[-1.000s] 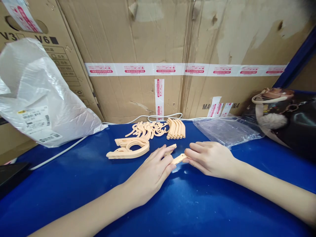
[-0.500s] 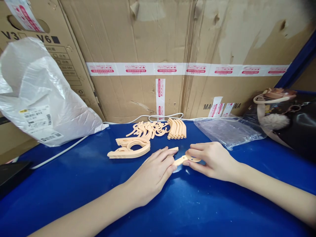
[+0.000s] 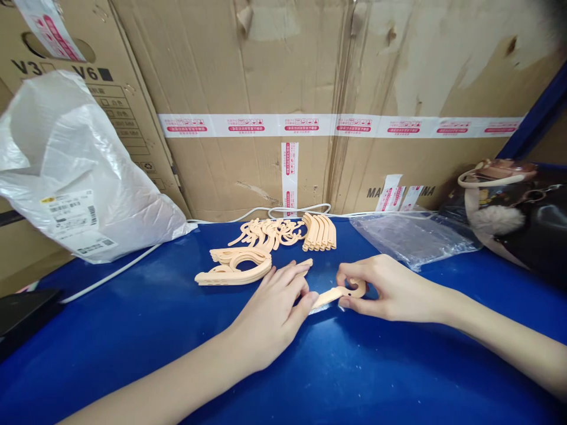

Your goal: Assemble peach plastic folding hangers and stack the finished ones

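Observation:
With fingers and thumb closed, my left hand point(image 3: 277, 310) holds a cream plastic folding hanger at the middle of the table. One hanger arm point(image 3: 325, 298) sticks out between its thumb and fingers, and another arm end point(image 3: 306, 264) shows beyond the fingertips. At the right end is a curved hook point(image 3: 359, 288). My right hand point(image 3: 385, 289) is around this hook, thumb and fingers spread on either side; whether they touch it is hard to see. A stack of folded hangers point(image 3: 248, 274) lies just left of my left hand.
Behind lie a pile of loose hooks point(image 3: 266, 231) and a row of curved hanger arms point(image 3: 319, 231). A clear plastic bag point(image 3: 414, 239) is at the back right, beside a dark bag point(image 3: 538, 224). A white parcel bag point(image 3: 84, 171) stands left. Cardboard boxes point(image 3: 248, 171) line the back.
My right thumb and fingers have spread apart from their pinch on the hanger and shifted slightly right. The hook now shows between them, and the hanger is turned differently. My left hand keeps its hold.

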`<state>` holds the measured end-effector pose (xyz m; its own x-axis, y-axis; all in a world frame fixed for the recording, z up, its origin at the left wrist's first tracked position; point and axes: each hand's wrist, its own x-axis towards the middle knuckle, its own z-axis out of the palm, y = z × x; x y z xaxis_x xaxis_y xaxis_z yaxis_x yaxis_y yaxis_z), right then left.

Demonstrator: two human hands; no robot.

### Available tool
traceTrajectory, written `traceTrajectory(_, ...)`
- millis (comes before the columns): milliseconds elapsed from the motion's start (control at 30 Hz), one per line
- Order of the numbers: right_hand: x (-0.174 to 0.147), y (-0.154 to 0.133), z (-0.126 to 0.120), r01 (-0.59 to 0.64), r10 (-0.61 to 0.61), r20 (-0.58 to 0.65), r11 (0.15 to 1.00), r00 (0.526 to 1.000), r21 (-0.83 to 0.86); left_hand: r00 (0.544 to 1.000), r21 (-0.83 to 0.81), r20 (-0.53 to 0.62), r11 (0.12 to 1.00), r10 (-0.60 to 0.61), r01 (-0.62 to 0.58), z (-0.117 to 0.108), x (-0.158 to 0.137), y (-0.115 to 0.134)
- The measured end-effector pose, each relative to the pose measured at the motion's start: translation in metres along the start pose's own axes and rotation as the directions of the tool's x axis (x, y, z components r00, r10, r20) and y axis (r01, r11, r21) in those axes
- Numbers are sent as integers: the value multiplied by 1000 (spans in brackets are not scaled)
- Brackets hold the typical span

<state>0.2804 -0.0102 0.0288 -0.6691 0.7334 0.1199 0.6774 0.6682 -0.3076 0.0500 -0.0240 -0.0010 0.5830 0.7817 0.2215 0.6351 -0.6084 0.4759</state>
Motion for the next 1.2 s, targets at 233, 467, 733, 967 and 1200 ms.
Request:
traceTrajectory(233, -6, -6, -19, 141, -184, 207, 968, 961, 206, 996, -29, -58, 998, -63, 61, 3, 2, -6)
traceTrajectory(467, -6, -7, -20, 118, -171, 213, 963, 962, 243, 988, -256, -132, 965, -85, 49, 6, 3, -12)
traceTrajectory(733, -7, -28, -2, 167, -192, 146, 972, 970, 166, 984, -207, -123, 973, -129, 102, 3, 3, -11)
traceTrajectory(967, -12, -42, 5, 155, -161, 142, 986, 977, 54, 979, -140, -148, 983, -140, 119, 3, 3, -10)
traceTrajectory(1200, -10, -33, 6, 210, -209, 139, 978, 968, 10, 982, -73, -157, 993, -105, 94, 4, 3, -8)
